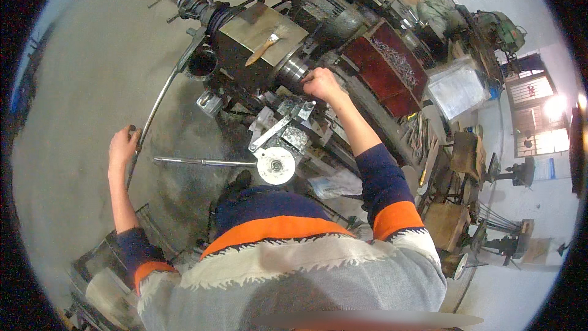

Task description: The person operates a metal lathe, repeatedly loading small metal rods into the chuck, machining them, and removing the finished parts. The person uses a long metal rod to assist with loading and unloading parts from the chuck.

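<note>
Left hand (124, 146) wraps its fingers tight around the long bent lever (160, 97) at its lower end, arm out for leverage. Right hand (321, 83) is at the lathe chuck (294, 68), fingers curled on something small, cannot tell what. Brush (263, 48) lies on headstock cover (260, 32).

So the lathe (318, 18) takes up the upper middle of the frame, sitting on a grey concrete floor (92, 67). On its flat metal top lies a wooden-handled brush (263, 48), and a red tray (392, 67) of metal shavings sits toward the upper right.
</note>
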Action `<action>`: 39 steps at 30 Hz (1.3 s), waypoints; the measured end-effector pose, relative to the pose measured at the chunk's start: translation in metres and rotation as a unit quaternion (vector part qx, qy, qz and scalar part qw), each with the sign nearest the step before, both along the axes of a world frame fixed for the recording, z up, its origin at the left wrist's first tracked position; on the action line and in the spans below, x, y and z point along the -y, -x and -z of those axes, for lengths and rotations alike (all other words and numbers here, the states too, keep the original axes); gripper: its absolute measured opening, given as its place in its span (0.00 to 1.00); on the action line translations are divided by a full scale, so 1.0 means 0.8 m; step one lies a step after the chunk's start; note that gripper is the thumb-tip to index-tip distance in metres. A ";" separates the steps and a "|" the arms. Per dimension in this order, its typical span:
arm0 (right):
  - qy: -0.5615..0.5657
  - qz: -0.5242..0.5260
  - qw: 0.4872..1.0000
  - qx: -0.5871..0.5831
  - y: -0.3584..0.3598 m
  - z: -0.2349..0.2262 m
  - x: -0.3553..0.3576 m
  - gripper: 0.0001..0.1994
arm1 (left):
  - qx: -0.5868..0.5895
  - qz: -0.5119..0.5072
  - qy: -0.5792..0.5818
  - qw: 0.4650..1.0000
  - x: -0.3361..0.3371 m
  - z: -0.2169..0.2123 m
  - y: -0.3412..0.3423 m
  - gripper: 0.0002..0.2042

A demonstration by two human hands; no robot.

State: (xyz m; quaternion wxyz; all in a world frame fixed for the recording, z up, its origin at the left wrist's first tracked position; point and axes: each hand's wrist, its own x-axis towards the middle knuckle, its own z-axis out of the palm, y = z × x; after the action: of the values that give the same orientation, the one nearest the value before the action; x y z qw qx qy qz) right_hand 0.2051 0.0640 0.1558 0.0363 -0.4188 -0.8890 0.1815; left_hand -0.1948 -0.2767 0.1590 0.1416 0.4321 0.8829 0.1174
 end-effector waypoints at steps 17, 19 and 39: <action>-0.091 0.062 0.994 -0.014 0.087 0.023 -0.019 0.10 | -0.317 0.182 0.030 0.930 -0.126 0.109 0.337 0.06; -0.083 0.062 0.994 -0.036 0.099 0.032 -0.017 0.09 | -0.325 0.169 0.023 0.930 -0.130 0.091 0.367 0.06; -0.208 0.185 0.957 -0.088 -0.132 -0.029 0.028 0.12 | 0.064 0.140 -0.045 0.987 -0.356 0.331 -0.007 0.16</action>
State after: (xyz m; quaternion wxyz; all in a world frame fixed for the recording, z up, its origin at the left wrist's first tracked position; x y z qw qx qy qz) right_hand 0.3104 0.0416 0.1791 0.2332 -0.5413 -0.8076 0.0186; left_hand -0.1889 0.0081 -0.1056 0.1934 0.5486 0.7969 0.1632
